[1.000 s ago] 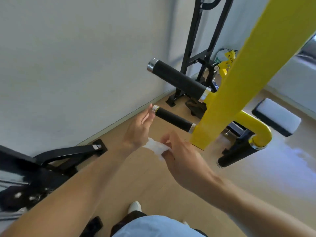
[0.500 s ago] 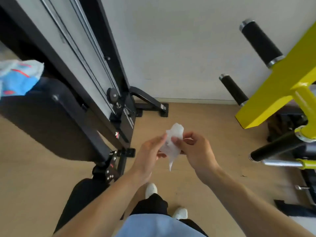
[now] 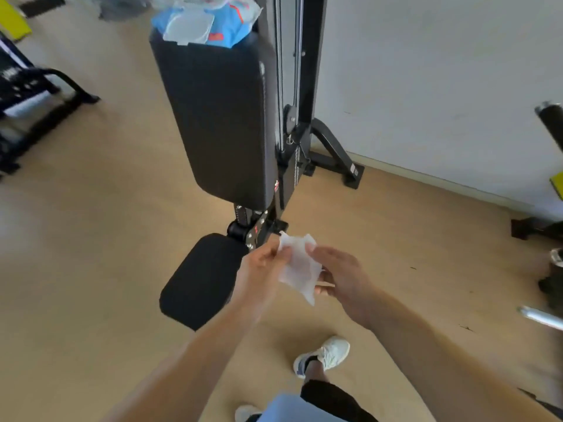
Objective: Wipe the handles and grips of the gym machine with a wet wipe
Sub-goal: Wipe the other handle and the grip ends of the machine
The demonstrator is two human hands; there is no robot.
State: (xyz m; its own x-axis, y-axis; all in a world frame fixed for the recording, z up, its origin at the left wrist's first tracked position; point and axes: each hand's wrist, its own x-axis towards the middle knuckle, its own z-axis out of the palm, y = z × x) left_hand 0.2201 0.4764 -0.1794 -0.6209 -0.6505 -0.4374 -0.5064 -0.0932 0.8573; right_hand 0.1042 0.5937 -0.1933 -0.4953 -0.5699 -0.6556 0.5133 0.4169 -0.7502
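Left hand (image 3: 263, 268) fingers pinch the top left edge of the wet wipe (image 3: 300, 266); right hand (image 3: 341, 277) fingers grip its right side, held mid-air between both hands. Behind it a black padded bench (image 3: 219, 117), a blue pack (image 3: 207, 21), likely wipes, on top.

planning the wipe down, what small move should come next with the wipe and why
Probably finish spreading the wet wipe flat. The left hand and right hand pinch its opposite edges in mid-air, and it looks crumpled and touches no grip. The only black grip in view is far right.
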